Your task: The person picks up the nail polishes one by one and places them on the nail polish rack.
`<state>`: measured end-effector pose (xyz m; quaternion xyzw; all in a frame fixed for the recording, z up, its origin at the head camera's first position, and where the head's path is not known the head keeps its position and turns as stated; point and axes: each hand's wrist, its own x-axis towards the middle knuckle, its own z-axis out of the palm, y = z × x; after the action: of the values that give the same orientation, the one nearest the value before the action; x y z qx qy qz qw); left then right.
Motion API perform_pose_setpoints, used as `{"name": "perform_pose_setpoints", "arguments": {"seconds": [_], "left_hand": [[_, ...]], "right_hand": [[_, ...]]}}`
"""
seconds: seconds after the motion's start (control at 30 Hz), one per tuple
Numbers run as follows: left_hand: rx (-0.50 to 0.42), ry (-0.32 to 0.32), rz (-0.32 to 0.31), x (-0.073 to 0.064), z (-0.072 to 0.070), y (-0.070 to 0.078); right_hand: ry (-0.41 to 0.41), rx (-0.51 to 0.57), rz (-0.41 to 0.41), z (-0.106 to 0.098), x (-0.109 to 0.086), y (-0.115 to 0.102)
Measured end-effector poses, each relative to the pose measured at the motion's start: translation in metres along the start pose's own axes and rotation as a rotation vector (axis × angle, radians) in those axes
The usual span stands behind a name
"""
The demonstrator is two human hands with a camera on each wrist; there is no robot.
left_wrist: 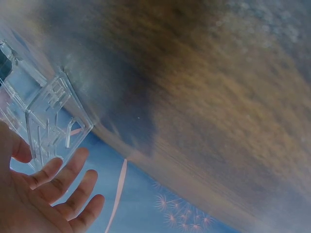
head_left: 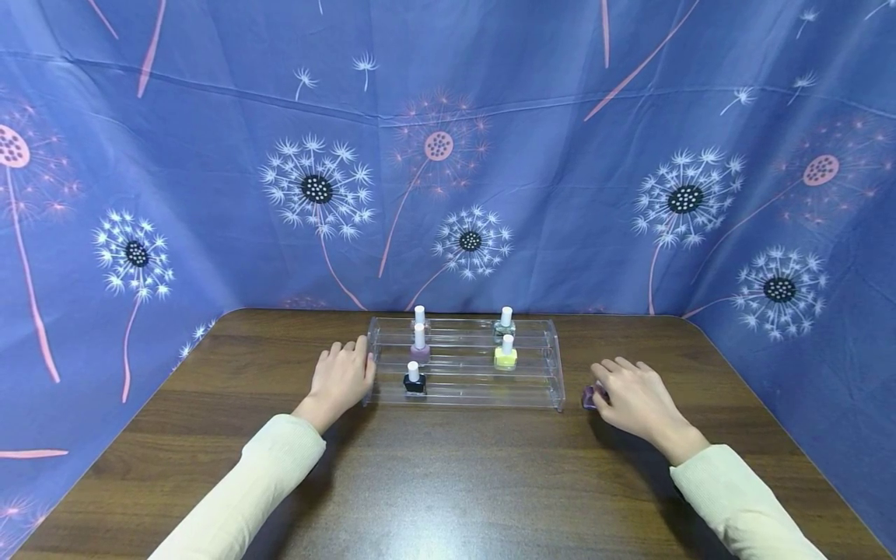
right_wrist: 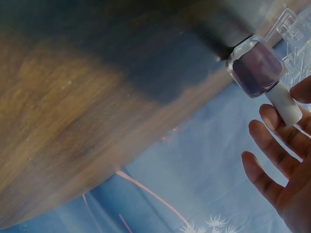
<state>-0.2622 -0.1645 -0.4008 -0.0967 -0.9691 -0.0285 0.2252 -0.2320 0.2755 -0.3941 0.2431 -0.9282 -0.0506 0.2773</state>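
A clear tiered rack (head_left: 462, 400) stands on the table. At its left end my left hand (head_left: 339, 381) rests against the side panel, fingers loosely extended in the left wrist view; exact contact is hard to see. To the right of the rack, my right hand (head_left: 637, 400) pinches a purple nail polish bottle (right_wrist: 257, 66) by its white cap, the glass tilted away from the palm. On the rack sit a black bottle (head_left: 414, 383) low at the front, a lilac one (head_left: 420, 354), a yellow one (head_left: 505, 358), a dark glittery one (head_left: 502, 330) and another behind the lilac.
The brown wooden table (head_left: 448, 482) spreads out in front of the rack. Blue cloth (head_left: 546, 194) with dandelion prints hangs behind the table and along both sides. The rack's back row sits close to the rear cloth.
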Motion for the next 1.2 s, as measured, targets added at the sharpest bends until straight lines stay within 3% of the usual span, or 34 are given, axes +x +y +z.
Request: {"name": "perform_pose_setpoints", "arguments": {"seconds": [0.73,1.2], "left_hand": [[0.01,0.011,0.006,-0.001,0.0,0.001],[0.016,-0.002,0.013,-0.001,-0.003,0.0]], "right_hand": [[0.022,0.022,-0.009,-0.001,0.001,0.004],[0.097,0.021,-0.044,-0.008,0.011,0.007]]}}
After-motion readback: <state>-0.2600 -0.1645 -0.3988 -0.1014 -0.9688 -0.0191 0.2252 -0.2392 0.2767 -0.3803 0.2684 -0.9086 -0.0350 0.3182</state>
